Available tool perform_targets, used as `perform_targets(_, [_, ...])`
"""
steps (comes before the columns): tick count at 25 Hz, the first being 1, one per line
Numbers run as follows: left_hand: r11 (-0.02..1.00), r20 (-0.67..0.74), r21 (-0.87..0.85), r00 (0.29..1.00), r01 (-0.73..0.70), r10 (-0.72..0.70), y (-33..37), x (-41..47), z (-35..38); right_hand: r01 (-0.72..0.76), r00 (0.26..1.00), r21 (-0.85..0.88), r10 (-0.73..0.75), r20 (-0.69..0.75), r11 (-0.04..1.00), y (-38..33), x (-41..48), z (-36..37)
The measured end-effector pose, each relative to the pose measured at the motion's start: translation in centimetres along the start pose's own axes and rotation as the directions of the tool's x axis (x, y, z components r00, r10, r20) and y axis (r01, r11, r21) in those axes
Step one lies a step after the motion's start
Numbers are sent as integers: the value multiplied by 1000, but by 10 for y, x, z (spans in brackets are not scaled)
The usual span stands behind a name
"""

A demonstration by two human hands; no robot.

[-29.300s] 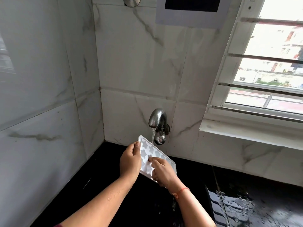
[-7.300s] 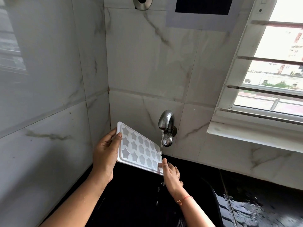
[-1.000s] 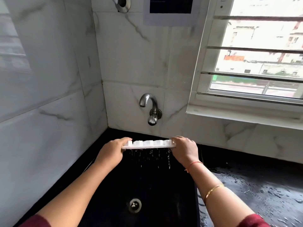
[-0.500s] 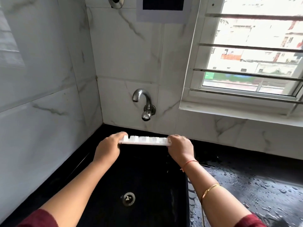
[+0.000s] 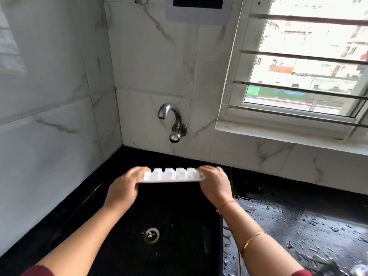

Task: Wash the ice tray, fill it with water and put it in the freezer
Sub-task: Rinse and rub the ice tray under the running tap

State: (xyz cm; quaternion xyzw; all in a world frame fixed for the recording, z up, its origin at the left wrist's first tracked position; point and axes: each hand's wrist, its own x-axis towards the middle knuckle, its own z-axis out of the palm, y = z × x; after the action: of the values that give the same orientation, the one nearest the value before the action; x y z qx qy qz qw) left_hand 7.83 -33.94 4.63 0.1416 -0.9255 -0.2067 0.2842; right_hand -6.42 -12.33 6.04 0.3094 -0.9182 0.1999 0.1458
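White tile walls [image 5: 59, 136] with grey streaks, a barred window [image 5: 302, 62] up on the right. Black sink [image 5: 179, 246] low in the corner, round drain [image 5: 151, 235] at the bottom. Wet black table [image 5: 308, 226] to the right, dotted with drops. Steel tap [image 5: 172, 122] on the back wall, no water seen coming out.

White tray [image 5: 172, 174] held flat above the sink, below the tap, turned upside down with the bumpy cup bottoms facing up. Left hand [image 5: 125, 187] on one short end, fingers [image 5: 139, 170] curled over the top edge, clamped on the tray. Right hand [image 5: 214, 183] on the other short end, fingers [image 5: 209, 168] wrapped the same way, also clamped on it. Tray stretched straight between the two sets of fingers, touching nothing else. Drain far below the fingers.

Red thread [image 5: 226, 205] on the right wrist, gold bangle [image 5: 252, 240] farther up that arm. Dark red sleeves [image 5: 35, 270] at the bottom edge.
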Motion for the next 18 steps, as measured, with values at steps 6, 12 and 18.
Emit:
perform_targets(6, [966,-415,164,875,-200,251,24,8,-28,213,702,-53,-191,-687,976,-23,13,-54])
perform_targets(12, [973,374,100,898,208,-231,4,-18,-4,-174,929,104,128,347,979,7,-34,6])
perform_targets(18, [924,301,-276,937,264,-178,27,-14,-16,-228,971,408,177,159,884,29,-37,-21])
